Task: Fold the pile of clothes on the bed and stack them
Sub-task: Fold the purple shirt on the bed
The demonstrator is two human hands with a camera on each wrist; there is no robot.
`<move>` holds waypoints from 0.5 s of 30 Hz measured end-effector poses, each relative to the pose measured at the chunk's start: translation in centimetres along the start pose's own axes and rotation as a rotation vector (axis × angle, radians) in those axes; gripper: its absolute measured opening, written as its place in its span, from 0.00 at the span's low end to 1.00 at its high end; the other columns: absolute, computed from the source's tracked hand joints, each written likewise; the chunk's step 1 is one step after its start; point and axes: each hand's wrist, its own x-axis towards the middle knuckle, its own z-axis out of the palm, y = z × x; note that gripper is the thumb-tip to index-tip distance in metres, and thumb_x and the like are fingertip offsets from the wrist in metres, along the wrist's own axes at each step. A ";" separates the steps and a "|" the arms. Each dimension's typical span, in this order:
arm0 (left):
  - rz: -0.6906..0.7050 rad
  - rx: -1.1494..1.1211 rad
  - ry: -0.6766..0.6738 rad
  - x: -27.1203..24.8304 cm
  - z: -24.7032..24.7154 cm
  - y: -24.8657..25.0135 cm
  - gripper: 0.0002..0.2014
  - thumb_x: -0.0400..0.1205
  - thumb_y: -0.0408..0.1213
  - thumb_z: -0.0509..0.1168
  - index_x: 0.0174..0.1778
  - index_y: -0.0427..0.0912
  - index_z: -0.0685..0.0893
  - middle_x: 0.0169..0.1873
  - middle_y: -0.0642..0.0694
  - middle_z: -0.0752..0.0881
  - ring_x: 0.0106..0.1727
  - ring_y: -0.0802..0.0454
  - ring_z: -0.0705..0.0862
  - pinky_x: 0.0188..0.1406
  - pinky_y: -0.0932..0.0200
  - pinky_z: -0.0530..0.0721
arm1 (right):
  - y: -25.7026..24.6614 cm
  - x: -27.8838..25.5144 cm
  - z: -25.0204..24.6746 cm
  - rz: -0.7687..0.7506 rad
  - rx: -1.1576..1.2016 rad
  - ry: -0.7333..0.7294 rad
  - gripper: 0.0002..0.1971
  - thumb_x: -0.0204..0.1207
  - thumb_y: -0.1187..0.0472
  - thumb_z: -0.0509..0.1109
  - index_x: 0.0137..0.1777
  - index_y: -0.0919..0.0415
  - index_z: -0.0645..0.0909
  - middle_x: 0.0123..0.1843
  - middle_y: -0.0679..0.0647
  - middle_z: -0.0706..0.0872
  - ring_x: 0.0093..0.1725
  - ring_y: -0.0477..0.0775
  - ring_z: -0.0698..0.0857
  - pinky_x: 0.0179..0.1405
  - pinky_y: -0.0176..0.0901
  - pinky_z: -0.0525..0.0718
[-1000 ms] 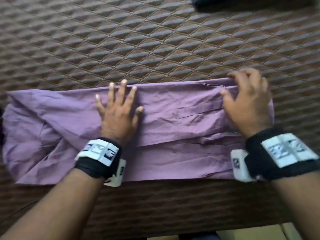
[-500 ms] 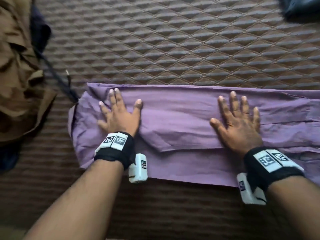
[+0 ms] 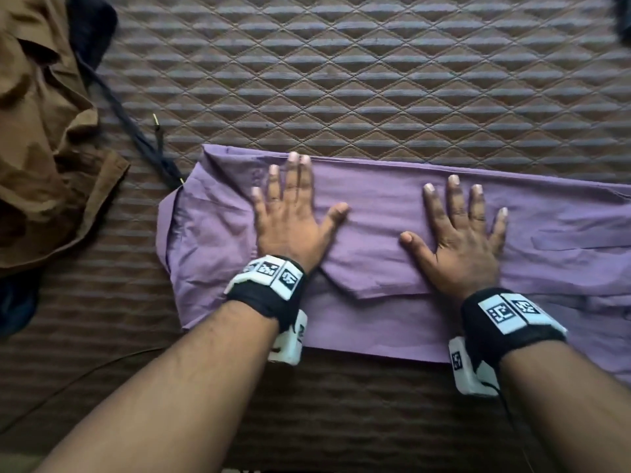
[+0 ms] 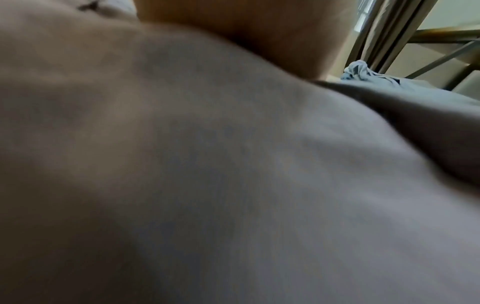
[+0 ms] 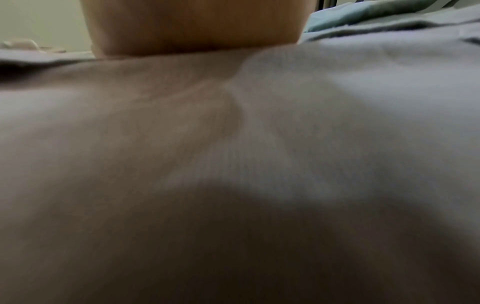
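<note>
The purple garment point(image 3: 392, 254) lies folded into a long band across the quilted bed point(image 3: 375, 80), directly under both flat palms (fingers spread, nothing gripped): left hand point(image 3: 290, 230) near its left end, right hand point(image 3: 461, 247) toward the middle.

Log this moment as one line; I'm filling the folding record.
step: smoothing | item: purple cotton garment folded into long band on quilted brown bed cover | left hand: flat on it | right hand: flat on it
</note>
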 end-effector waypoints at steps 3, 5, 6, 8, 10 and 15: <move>-0.096 0.005 0.121 -1.7 -0.9 3.6 0.41 0.85 0.65 0.46 0.88 0.43 0.44 0.88 0.45 0.42 0.87 0.36 0.43 0.77 0.21 0.39 | -0.3 0.2 0.1 -0.004 -0.012 0.031 0.41 0.75 0.22 0.40 0.86 0.37 0.43 0.89 0.45 0.43 0.87 0.57 0.44 0.81 0.72 0.39; 0.146 0.011 0.232 -4.1 0.3 9.0 0.34 0.86 0.51 0.50 0.87 0.40 0.56 0.87 0.42 0.55 0.86 0.38 0.57 0.81 0.28 0.52 | -0.6 0.0 0.1 -0.006 0.001 0.036 0.37 0.79 0.27 0.36 0.86 0.41 0.45 0.89 0.48 0.49 0.87 0.59 0.49 0.81 0.75 0.43; 0.198 -0.049 0.234 -4.7 1.0 11.0 0.32 0.84 0.47 0.50 0.85 0.40 0.63 0.85 0.42 0.62 0.84 0.42 0.64 0.81 0.35 0.57 | -0.6 0.0 0.1 -0.011 0.011 0.029 0.34 0.82 0.31 0.32 0.85 0.42 0.45 0.88 0.50 0.53 0.87 0.60 0.52 0.80 0.77 0.47; 0.097 -0.227 0.138 -4.6 2.0 12.8 0.31 0.83 0.46 0.47 0.83 0.39 0.68 0.82 0.41 0.69 0.82 0.42 0.70 0.80 0.39 0.61 | -0.1 0.1 -0.1 -0.034 0.016 0.018 0.31 0.83 0.33 0.32 0.84 0.42 0.46 0.88 0.50 0.57 0.86 0.59 0.56 0.80 0.76 0.50; 0.044 -0.221 0.048 -4.2 3.5 12.6 0.34 0.84 0.53 0.46 0.84 0.37 0.65 0.83 0.40 0.66 0.83 0.40 0.67 0.82 0.41 0.55 | 1.7 0.1 -0.1 -0.084 0.010 0.034 0.32 0.81 0.31 0.39 0.84 0.39 0.47 0.88 0.45 0.54 0.87 0.56 0.55 0.82 0.72 0.48; 0.070 -0.053 0.154 -4.3 5.8 12.1 0.39 0.86 0.63 0.44 0.86 0.37 0.59 0.85 0.40 0.61 0.85 0.40 0.61 0.83 0.40 0.50 | 12.1 -0.5 -1.5 0.040 -0.024 0.046 0.46 0.69 0.18 0.42 0.85 0.36 0.40 0.86 0.36 0.36 0.87 0.50 0.42 0.79 0.72 0.34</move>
